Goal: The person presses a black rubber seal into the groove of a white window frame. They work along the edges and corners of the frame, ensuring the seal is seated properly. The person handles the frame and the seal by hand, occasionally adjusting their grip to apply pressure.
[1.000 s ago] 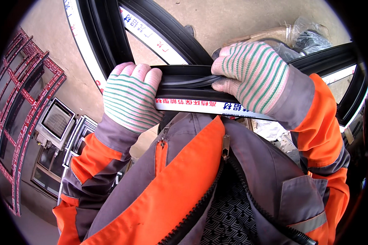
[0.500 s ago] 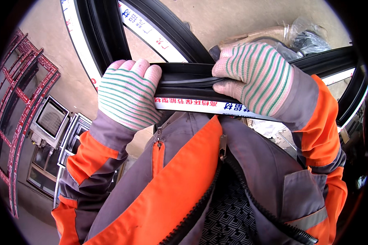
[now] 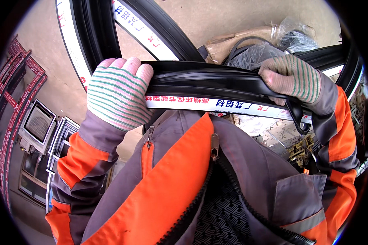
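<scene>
My left hand (image 3: pixel 117 94), in a white and pink knit glove with green stripes, is wrapped round the near bar of a black metal frame (image 3: pixel 180 90) close to its left corner. White film with red and blue print covers the bar's near face. A thin black rubber strip (image 3: pixel 210 76) runs along the bar's channel from beside the left fingers. My right hand (image 3: pixel 292 78), gloved the same way, pinches this strip near the bar's right part. Beyond the right fingers the strip hangs down in a loop (image 3: pixel 297 116). Its far end cannot be made out.
Clear plastic wrap (image 3: pixel 253 55) and brown cardboard (image 3: pixel 223 45) lie on the floor beyond the frame. Reddish wrapped frames (image 3: pixel 18 98) stand at the left, near a box with a grille (image 3: pixel 39 118). Brass-coloured metal pieces (image 3: pixel 301 150) lie low at the right.
My right hand has moved right along the bar, holding the strip, and more of the channel and the strip's hanging loop now show. My left hand keeps its grip on the frame.
</scene>
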Tool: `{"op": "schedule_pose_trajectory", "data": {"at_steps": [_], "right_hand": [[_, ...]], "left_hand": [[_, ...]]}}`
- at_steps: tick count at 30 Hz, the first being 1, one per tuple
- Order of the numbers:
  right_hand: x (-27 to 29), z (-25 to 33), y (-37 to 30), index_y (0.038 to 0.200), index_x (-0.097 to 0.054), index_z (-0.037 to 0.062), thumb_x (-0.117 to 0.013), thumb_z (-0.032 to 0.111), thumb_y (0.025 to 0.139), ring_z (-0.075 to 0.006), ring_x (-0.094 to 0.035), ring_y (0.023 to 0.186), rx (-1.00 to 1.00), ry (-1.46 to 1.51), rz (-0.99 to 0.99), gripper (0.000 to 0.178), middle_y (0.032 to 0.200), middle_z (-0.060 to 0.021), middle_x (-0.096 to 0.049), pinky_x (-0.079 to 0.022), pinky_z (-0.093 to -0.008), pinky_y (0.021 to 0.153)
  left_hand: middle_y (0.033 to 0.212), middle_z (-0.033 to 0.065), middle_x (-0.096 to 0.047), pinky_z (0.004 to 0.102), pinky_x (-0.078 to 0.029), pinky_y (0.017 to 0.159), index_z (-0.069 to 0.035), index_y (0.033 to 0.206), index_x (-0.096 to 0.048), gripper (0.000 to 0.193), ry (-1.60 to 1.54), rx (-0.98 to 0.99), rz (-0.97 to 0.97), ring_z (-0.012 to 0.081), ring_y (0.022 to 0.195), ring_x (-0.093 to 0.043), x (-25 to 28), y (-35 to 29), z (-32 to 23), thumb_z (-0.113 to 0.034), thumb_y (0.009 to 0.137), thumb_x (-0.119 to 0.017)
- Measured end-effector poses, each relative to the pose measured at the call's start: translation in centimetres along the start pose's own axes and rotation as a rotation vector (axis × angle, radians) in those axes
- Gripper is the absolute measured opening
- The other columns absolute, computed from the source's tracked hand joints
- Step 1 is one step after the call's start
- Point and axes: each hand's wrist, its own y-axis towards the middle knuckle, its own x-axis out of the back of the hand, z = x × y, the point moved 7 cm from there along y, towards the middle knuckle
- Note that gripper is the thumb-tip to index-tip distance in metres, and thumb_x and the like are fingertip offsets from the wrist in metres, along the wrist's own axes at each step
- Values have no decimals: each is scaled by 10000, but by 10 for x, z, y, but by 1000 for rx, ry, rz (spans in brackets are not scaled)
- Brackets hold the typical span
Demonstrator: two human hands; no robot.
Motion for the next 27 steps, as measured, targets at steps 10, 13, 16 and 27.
{"op": "schedule_pose_trajectory", "data": {"at_steps": [10, 13, 16, 27], "right_hand": [[-14, 51, -22, 1012, -664, 0, -759, 231, 974, -320, -642, 768, 426, -832, -355, 251, 861, -137, -628, -516, -414, 724], [-21, 64, -14, 1043, -657, -2, -747, 164, 950, -365, -635, 835, 400, -1060, -334, 210, 898, -150, -607, -523, -446, 750], [-26, 55, -5, 1042, -656, -1, -749, 155, 942, -371, -631, 846, 429, -1230, -373, 207, 904, -152, -604, -521, -451, 756], [-13, 21, 2, 1026, -652, 9, -747, 99, 897, -410, -597, 890, 669, -943, -418, 184, 925, -163, -587, -499, -483, 783]], "left_hand": [[871, 93, -662, 469, -540, 908, -75, 1054, -702, 469, -9, -40, -29, 323, 871, -706, -7, 5, 7, -275, 668, -880], [888, 87, -677, 464, -540, 900, -83, 1078, -700, 481, -16, -32, -35, 313, 870, -709, -6, 1, 7, -276, 678, -883], [895, 87, -683, 463, -540, 894, -81, 1077, -700, 477, -13, -66, -42, 312, 872, -711, -4, 7, 7, -274, 681, -881], [867, 94, -678, 471, -541, 905, -65, 1049, -701, 460, -36, -60, -39, 326, 870, -710, -6, 7, 7, -257, 667, -869]]}}
